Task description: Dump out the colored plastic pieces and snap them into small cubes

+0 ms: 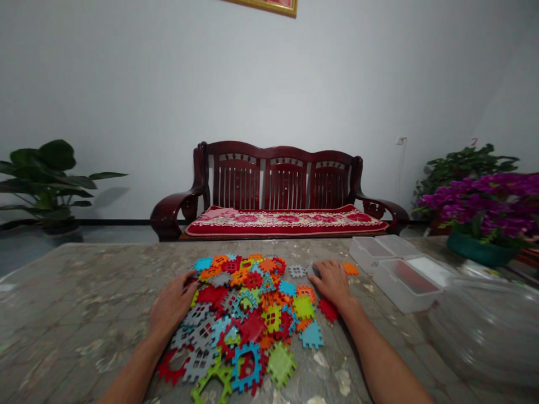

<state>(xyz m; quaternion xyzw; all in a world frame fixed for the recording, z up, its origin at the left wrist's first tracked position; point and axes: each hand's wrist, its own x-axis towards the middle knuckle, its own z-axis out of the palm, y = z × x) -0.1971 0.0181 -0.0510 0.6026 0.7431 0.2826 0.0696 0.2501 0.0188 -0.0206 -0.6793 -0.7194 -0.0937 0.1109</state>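
Note:
Interlocking plastic tiles [252, 325] with notched edges, in red, orange, blue, green and grey, lie heaped in the middle of the table. At the heap's left edge rests my left hand [172, 300], thumb and fingers apart, with no tile seen in it. My right hand [332, 280] is palm-down beyond the heap's right side, its thumb and fingers closed about a grey tile [311, 271] that they partly cover. A grey window tile [297, 271] lies just left of that hand, an orange tile [350, 269] to its right. Near my right wrist is a red tile [327, 310].
Clear plastic boxes [406, 283] stand on the right of the patterned table [84, 314], with a transparent lidded container [488, 331] nearer me. Purple flowers [492, 205] in a green pot are at far right. A wooden bench [280, 174] stands behind the table, a leafy plant [50, 179] at left.

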